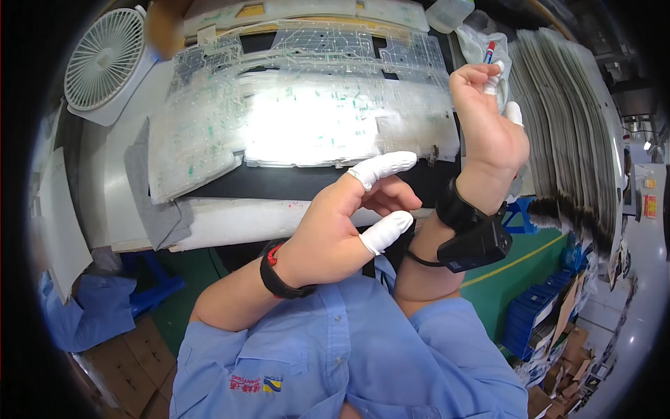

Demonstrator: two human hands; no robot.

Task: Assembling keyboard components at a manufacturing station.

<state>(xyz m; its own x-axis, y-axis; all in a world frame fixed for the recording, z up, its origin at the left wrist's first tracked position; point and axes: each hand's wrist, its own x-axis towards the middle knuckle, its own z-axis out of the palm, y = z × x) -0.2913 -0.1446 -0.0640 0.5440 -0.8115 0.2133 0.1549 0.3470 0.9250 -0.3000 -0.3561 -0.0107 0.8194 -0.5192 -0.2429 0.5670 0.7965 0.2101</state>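
My left hand [342,220] is held over the front edge of the work table, its thumb and index finger in white finger cots. Those fingers are apart and nothing is between them. Out to the right, my right hand [490,129] is turned palm up, also with white finger cots. Its fingers curl by a red-ended marker pen [490,53], which sticks out beyond the fingertips; the grip on it is partly hidden. In front of me lies a stack of clear plastic circuit sheets [412,133] with fine printed lines and green marks, glaring white in the middle.
A white fan [108,66] stands at the back left. Grey cloth [157,188] hangs over the table's front left. To the right is a tall row of stacked thin sheets [569,133]. A white plastic bag [478,42] and a translucent bottle [449,12] sit at the back right.
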